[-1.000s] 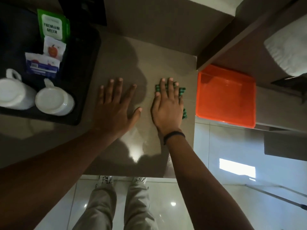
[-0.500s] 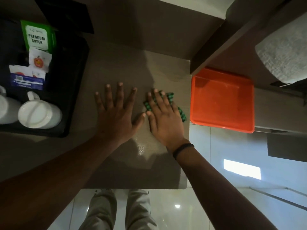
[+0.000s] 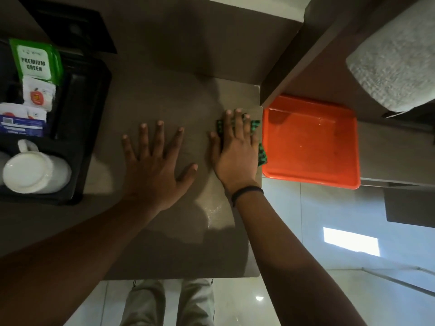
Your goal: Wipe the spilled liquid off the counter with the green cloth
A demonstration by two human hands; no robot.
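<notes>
Your right hand (image 3: 236,152) lies flat, fingers spread, pressing the green cloth (image 3: 255,128) onto the counter (image 3: 164,95) at its right edge, just beside the orange tray (image 3: 310,177). Your left hand (image 3: 155,165) rests open, palm down, gripping nothing. A wet sheen (image 3: 215,216) glistens near your right wrist.

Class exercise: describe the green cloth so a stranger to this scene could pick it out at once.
Start at the grey counter and go to its right edge, beside the orange tray. There the right hand lies flat on the green cloth. It is the only patterned green fabric, peeking out around the fingers.
</notes>
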